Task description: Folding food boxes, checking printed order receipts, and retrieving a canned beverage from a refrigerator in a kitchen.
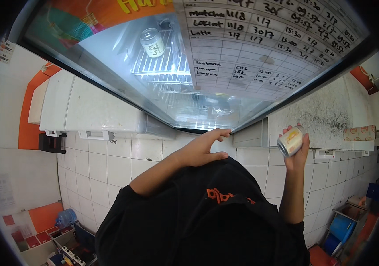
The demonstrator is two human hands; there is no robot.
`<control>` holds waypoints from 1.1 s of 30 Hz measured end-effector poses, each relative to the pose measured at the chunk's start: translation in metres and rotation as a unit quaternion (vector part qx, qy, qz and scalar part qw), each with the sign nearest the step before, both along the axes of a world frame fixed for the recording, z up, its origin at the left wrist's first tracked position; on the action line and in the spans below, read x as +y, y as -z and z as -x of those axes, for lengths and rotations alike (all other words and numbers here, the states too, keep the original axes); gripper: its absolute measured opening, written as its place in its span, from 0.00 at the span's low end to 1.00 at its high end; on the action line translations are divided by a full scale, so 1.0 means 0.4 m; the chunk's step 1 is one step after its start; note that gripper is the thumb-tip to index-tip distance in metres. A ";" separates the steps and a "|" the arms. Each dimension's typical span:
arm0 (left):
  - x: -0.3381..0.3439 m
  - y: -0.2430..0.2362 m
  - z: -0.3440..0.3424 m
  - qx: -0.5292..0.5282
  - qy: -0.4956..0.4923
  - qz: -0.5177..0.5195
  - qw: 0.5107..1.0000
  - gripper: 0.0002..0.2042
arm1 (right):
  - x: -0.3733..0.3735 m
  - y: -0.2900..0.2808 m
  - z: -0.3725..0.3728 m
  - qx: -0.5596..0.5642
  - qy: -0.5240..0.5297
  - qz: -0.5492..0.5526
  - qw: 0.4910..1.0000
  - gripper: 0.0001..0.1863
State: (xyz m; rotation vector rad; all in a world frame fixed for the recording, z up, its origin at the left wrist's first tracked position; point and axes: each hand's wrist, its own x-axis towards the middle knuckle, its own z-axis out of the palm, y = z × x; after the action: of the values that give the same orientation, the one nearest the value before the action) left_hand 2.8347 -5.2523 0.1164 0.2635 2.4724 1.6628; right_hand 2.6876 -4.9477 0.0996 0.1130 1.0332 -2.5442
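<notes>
My right hand grips a silver can with a pale yellow label at the right, out in front of the white units. My left hand has its fingers apart and nothing in it, near the lower edge of a glass-fronted fridge; whether it touches the frame I cannot tell. Behind the glass, a similar can stands on a white wire shelf, high in the view. A sheet with handwriting is on the glass.
White chest units flank the fridge, with a patterned roll on the right one. Below lies white tiled floor. A blue water jug and cluttered rack sit at lower left, blue bins at lower right.
</notes>
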 end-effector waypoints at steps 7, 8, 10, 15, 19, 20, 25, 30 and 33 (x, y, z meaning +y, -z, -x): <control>-0.047 -0.156 0.048 0.353 -0.079 0.152 0.920 0.47 | 0.024 -0.041 -0.051 0.032 -0.001 -0.067 0.997 0.30; -0.052 -0.176 0.066 0.415 -0.108 0.184 0.885 0.48 | 0.030 -0.037 -0.048 -0.003 0.081 -0.083 0.993 0.29; -0.069 -0.216 0.066 0.439 -0.116 0.193 0.870 0.48 | 0.037 -0.023 -0.058 -0.028 0.162 -0.092 0.982 0.29; -0.076 -0.291 0.061 0.498 -0.184 0.175 0.829 0.43 | 0.085 0.037 -0.107 -0.055 0.144 -0.116 0.981 0.28; -0.099 -0.255 0.081 0.549 -0.192 0.114 0.806 0.38 | 0.093 0.044 -0.118 -0.071 0.180 -0.106 0.975 0.29; -0.104 -0.240 0.082 0.575 -0.186 0.099 0.791 0.35 | 0.090 0.040 -0.120 -0.084 0.205 -0.121 0.968 0.29; -0.116 -0.184 0.083 0.563 -0.202 0.085 0.797 0.30 | 0.134 0.046 -0.102 -0.088 0.263 -0.093 0.956 0.30; -0.131 -0.150 0.086 0.532 -0.200 0.077 0.819 0.30 | 0.095 0.043 -0.126 -0.088 0.214 -0.136 0.963 0.31; -0.142 -0.157 0.086 0.543 -0.201 0.090 0.810 0.30 | 0.125 0.043 -0.110 -0.077 0.279 -0.084 0.954 0.31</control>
State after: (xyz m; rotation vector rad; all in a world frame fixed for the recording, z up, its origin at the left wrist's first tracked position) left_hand 2.8002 -5.3092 0.1793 0.9552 3.7102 1.6349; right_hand 2.7314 -4.8975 0.0826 0.7351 1.2955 -2.8605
